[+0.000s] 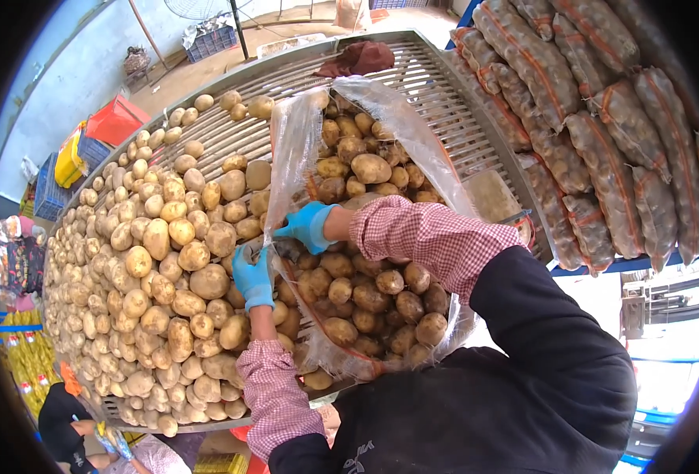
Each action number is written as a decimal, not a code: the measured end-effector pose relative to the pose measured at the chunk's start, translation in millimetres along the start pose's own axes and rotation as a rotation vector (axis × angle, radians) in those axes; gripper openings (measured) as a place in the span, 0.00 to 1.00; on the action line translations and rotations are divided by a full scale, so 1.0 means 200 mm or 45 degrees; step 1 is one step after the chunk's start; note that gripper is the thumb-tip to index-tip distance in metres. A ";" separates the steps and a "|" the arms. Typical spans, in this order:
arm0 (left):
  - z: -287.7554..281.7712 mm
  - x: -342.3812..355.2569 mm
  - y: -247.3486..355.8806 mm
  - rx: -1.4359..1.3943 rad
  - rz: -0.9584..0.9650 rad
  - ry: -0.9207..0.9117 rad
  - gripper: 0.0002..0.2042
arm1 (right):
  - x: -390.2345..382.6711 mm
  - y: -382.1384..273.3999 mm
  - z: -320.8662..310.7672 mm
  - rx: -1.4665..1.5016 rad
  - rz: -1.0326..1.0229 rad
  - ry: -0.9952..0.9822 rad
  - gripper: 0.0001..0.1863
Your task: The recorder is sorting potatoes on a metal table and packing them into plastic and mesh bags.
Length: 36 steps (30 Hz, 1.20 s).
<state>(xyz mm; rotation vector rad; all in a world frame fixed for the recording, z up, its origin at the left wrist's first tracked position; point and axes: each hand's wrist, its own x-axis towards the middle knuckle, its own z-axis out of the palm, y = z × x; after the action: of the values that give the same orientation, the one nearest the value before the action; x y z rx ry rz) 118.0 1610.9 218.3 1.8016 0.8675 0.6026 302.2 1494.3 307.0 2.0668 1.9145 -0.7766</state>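
A translucent woven sack lies spread on a slatted metal table, its middle gaping wide along its length. Potatoes with brown, dirty skins fill it. Both my hands wear blue gloves and meet at the sack's left edge. My left hand has its fingers closed on that edge. Just above and to the right, my right hand grips the same edge, with its arm reaching across the open sack. Some of the fingertips are hidden by plastic. Loose potatoes are heaped right beside my left hand.
Slats of the table show at the far side, where a dark red cloth lies. Filled mesh sacks are stacked at the right. A red crate stands at the left. Another person's gloved hands show at lower left.
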 end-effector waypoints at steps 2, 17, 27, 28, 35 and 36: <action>-0.01 0.00 -0.02 -0.191 -0.058 0.036 0.12 | -0.05 0.00 -0.07 0.080 -0.065 0.115 0.47; 0.02 0.02 -0.18 -0.121 -0.057 -0.016 0.16 | -0.31 0.10 -0.98 1.310 -0.779 0.532 0.49; 0.01 -0.01 -0.05 -0.002 0.024 0.019 0.15 | -0.65 0.50 -0.26 -0.193 0.563 0.479 0.31; 0.01 -0.02 -0.03 -0.061 -0.027 -0.028 0.15 | -0.65 0.51 -0.18 -0.180 0.572 0.559 0.31; -0.02 -0.02 -0.03 -0.103 0.034 -0.050 0.14 | -0.67 0.48 -0.13 0.006 0.633 0.700 0.37; -0.02 -0.02 -0.04 -0.105 0.045 -0.058 0.14 | -0.68 0.45 -0.19 0.049 0.682 0.607 0.38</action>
<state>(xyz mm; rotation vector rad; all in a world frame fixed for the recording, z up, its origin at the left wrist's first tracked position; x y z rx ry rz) 109.8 1612.3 213.0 1.7525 0.7706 0.6092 397.5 1384.7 392.4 2.7920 1.3952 -0.2095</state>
